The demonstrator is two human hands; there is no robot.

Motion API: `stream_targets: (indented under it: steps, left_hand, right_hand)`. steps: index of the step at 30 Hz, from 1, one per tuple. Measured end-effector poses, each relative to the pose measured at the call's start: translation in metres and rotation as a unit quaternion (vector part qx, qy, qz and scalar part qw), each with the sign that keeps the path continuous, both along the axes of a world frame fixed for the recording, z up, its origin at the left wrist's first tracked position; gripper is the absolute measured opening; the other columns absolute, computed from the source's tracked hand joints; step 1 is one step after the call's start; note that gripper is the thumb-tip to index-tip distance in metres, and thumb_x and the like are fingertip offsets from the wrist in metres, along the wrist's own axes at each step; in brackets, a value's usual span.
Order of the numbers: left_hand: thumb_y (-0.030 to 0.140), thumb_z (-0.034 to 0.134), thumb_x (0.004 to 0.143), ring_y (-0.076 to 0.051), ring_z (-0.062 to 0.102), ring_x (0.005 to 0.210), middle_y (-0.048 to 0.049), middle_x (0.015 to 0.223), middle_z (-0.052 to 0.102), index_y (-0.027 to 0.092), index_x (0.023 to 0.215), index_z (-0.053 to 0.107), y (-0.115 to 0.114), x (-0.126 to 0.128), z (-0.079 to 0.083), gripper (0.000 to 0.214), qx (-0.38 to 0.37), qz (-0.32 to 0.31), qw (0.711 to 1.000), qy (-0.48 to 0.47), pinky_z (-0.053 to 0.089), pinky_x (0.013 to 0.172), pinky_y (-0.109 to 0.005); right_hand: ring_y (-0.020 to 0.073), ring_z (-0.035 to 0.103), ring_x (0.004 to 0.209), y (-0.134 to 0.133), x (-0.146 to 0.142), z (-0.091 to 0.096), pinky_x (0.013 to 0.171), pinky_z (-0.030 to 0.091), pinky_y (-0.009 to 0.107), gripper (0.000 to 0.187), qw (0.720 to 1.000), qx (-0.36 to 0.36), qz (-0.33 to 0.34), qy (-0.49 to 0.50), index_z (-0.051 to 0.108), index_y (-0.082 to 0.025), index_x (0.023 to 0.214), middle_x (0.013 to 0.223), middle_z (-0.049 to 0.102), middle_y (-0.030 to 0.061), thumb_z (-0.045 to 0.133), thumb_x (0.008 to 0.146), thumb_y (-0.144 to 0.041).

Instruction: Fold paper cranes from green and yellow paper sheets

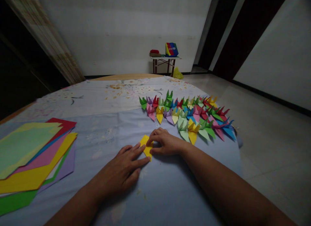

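Observation:
A small piece of folded yellow paper (pixel 147 150), kite-like in outline, lies flat on the blue part of the tablecloth in front of me. My left hand (pixel 127 166) rests on the table, its fingers stretched out and their tips touching the paper's left and lower edges. From the right, my right hand (pixel 164 141) bends its fingers over the paper, thumb and fingertips closed on its right side. Part of the paper is hidden under those fingers. Beyond my right hand stand rows of folded paper cranes (pixel 193 130) in many colours.
To the left lies a fanned stack of coloured paper sheets (pixel 31 148). A floral tablecloth (pixel 97 96) covers the round table. Against the far wall stands a small side table (pixel 165 58) with a colourful box (pixel 171 49) and a red item (pixel 154 51); a yellow bag (pixel 178 73) is beside it.

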State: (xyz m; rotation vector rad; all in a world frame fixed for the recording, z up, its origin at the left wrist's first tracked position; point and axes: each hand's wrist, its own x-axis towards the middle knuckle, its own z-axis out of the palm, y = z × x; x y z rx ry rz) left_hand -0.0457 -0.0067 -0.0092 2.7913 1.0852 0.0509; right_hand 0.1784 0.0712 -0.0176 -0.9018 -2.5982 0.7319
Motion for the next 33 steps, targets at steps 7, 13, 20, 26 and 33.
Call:
stream_targets:
  steps: [7,13,20,26,33]
  left_hand:
    - [0.016,0.043,0.083,-0.026,0.027,0.133,-0.0034,0.146,0.031,0.036,0.131,0.041,-0.002,0.0,-0.004,0.052,0.012,0.001,1.0,-0.014,0.026,0.104,-0.05]
    - [0.015,0.045,0.082,-0.028,0.027,0.133,-0.0022,0.147,0.028,0.035,0.129,0.044,-0.004,0.001,-0.005,0.051,0.014,0.011,0.999,-0.03,0.024,0.105,-0.051]
    - [0.015,0.048,0.08,-0.03,0.025,0.134,0.0003,0.15,0.021,0.04,0.127,0.045,-0.008,0.005,0.001,0.054,-0.015,0.015,0.999,-0.038,0.02,0.105,-0.056]
    - [0.019,0.05,0.081,-0.029,0.02,0.135,0.0023,0.151,0.017,0.041,0.13,0.041,-0.007,0.001,0.003,0.054,-0.052,0.009,0.998,-0.044,0.019,0.106,-0.056]
    - [0.02,0.047,0.081,-0.024,0.019,0.136,-0.0019,0.149,0.024,0.028,0.14,0.024,-0.004,-0.009,-0.006,0.064,-0.052,0.027,0.997,-0.058,0.017,0.11,-0.049]
  right_hand:
    - [0.0218,0.044,0.101,0.0,0.0,0.0,0.091,0.031,0.04,0.026,1.0,0.001,0.001,0.002,0.064,-0.023,0.1,0.103,0.055,0.0056,0.065,0.075,-0.032]
    - [0.0215,0.044,0.101,-0.001,0.0,0.0,0.091,0.031,0.04,0.026,1.0,0.002,-0.002,0.003,0.064,-0.024,0.099,0.103,0.054,0.0054,0.066,0.074,-0.031]
    - [0.0218,0.044,0.101,-0.001,-0.001,0.0,0.091,0.031,0.04,0.026,1.0,0.001,-0.003,0.0,0.064,-0.024,0.1,0.103,0.054,0.0051,0.065,0.075,-0.032]
    - [0.0218,0.043,0.102,0.0,0.0,0.0,0.091,0.031,0.041,0.027,1.0,-0.002,0.003,-0.002,0.064,-0.024,0.101,0.104,0.054,0.0055,0.065,0.075,-0.033]
    - [0.0216,0.044,0.101,0.001,0.001,-0.001,0.09,0.031,0.04,0.027,1.0,0.0,0.008,-0.002,0.064,-0.024,0.102,0.104,0.054,0.0055,0.065,0.076,-0.034]
